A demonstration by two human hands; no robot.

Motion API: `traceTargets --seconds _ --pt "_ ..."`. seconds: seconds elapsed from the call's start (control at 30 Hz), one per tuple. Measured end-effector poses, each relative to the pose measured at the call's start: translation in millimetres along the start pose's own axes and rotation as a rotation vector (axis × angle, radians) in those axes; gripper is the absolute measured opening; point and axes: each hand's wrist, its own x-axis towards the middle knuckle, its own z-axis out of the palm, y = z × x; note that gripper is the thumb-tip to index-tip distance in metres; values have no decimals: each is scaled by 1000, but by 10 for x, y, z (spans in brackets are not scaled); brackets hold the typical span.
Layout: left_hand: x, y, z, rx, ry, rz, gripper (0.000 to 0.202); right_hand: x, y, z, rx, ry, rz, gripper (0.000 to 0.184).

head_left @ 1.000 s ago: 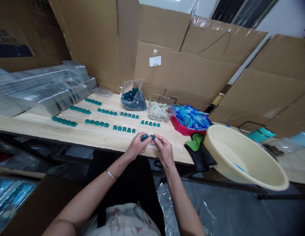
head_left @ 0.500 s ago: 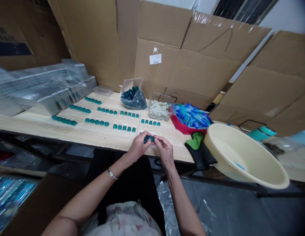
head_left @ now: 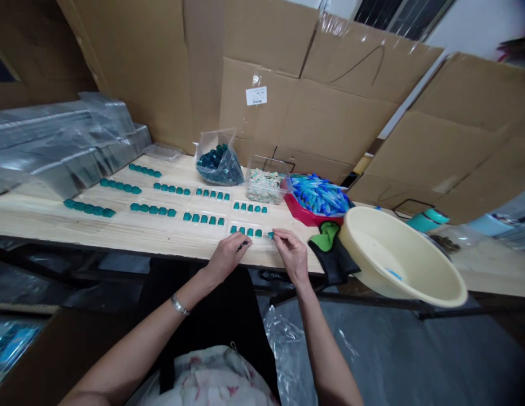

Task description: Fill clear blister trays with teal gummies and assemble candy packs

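Note:
My right hand (head_left: 292, 252) pinches a small teal faceted piece (head_left: 270, 235) at the right end of the nearest row of teal pieces (head_left: 250, 232). My left hand (head_left: 225, 256) is just left of it, low over the table's front edge, with its fingers closed on dark teal pieces (head_left: 242, 246), mostly hidden by the fingers. More short rows of teal pieces (head_left: 153, 210) lie in shallow clear plastic trays across the table. Behind them stands an open clear bag (head_left: 220, 163) full of the same dark teal pieces.
Stacked clear plastic trays (head_left: 54, 146) fill the table's left end. A clear box of pale pieces (head_left: 266, 186), a red basin (head_left: 300, 213) of blue sticks, a black and green cloth item (head_left: 336, 256) and a large cream basin (head_left: 397, 254) stand right. Cardboard (head_left: 262, 124) walls the back.
My hands have moved apart. The right one has carried a teal piece to the row's end, and pieces of that row now show between the hands. The view has shifted slightly.

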Motion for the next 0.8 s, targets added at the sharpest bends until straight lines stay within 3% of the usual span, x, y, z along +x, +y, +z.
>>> traceTargets --seconds 0.1,0.23,0.8 --pt "-38 -42 5 30 -72 -64 16 143 119 -91 -154 -71 -142 13" --pt "-34 -78 22 58 -137 -92 16 242 253 -83 -217 -242 -219 17" --pt "1 -83 20 50 -168 -118 15 338 338 -144 -232 -408 -260 19"
